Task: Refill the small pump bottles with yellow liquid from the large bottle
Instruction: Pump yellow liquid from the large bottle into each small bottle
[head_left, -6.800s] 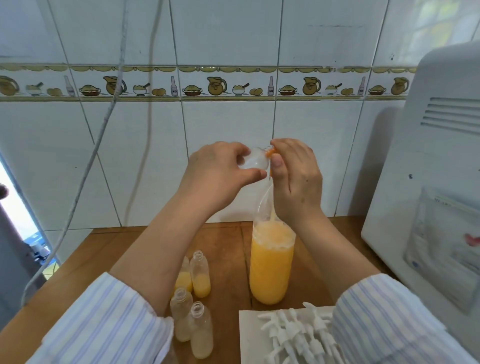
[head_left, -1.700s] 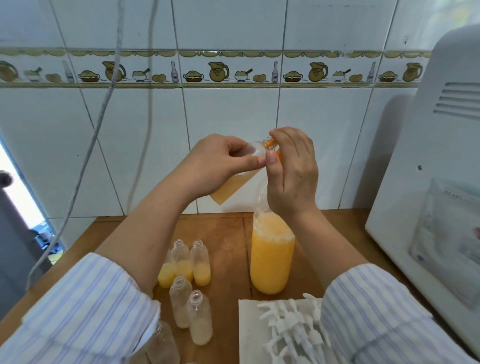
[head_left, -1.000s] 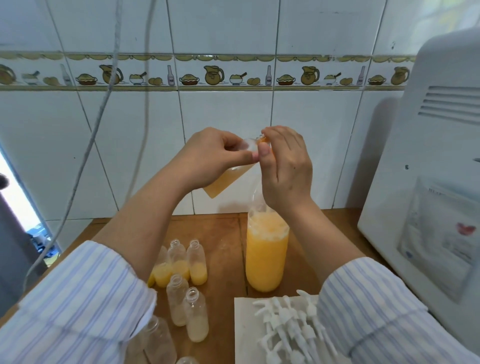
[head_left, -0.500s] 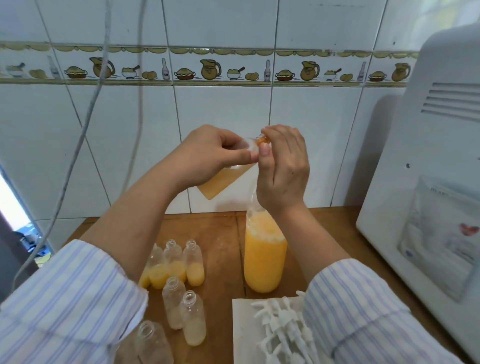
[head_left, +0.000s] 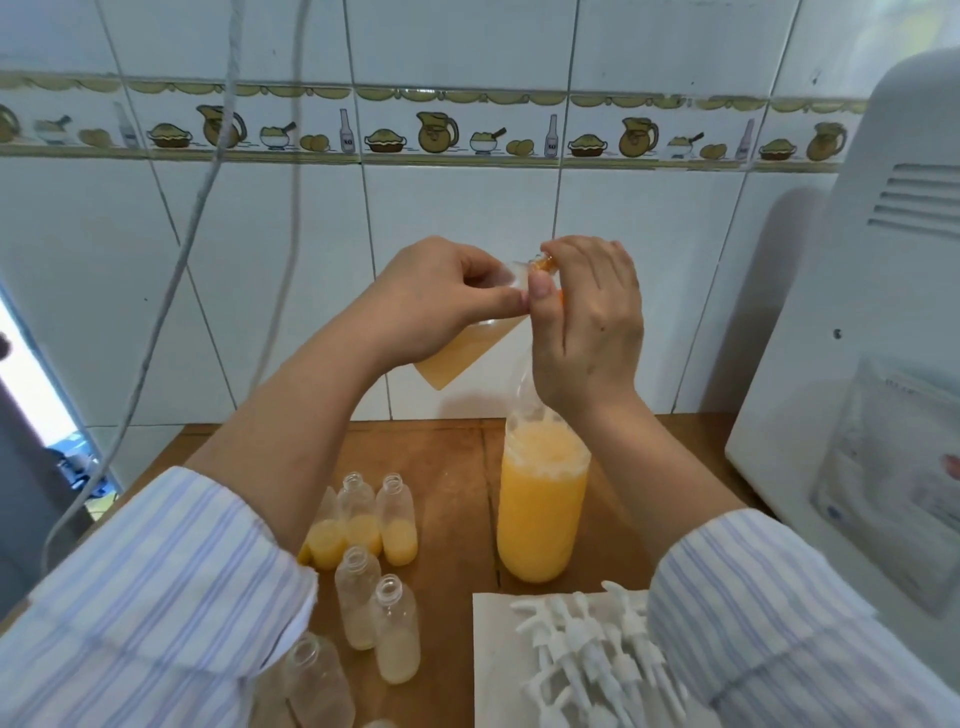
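While the large bottle (head_left: 540, 512), mostly full of yellow liquid, stands on the table below the right hand (head_left: 587, 322), the left hand (head_left: 436, 301) grips a tilted small bottle (head_left: 462, 348), part-filled, its mouth pinched by the right fingers (head_left: 540, 286); more small bottles (head_left: 374, 525) stand beneath the left forearm.

This looks like a home kitchen. The wall (head_left: 467, 218) across the upper frame is covered in glossy white tiles, with a decorative border strip (head_left: 436, 132) showing jugs, bowls, bread and bottles. Along the bottom runs a wooden counter (head_left: 452, 467) set against that wall. A white appliance (head_left: 872, 364) with vent slots stands at the right edge. Two cords (head_left: 208, 171) hang down at the upper left.
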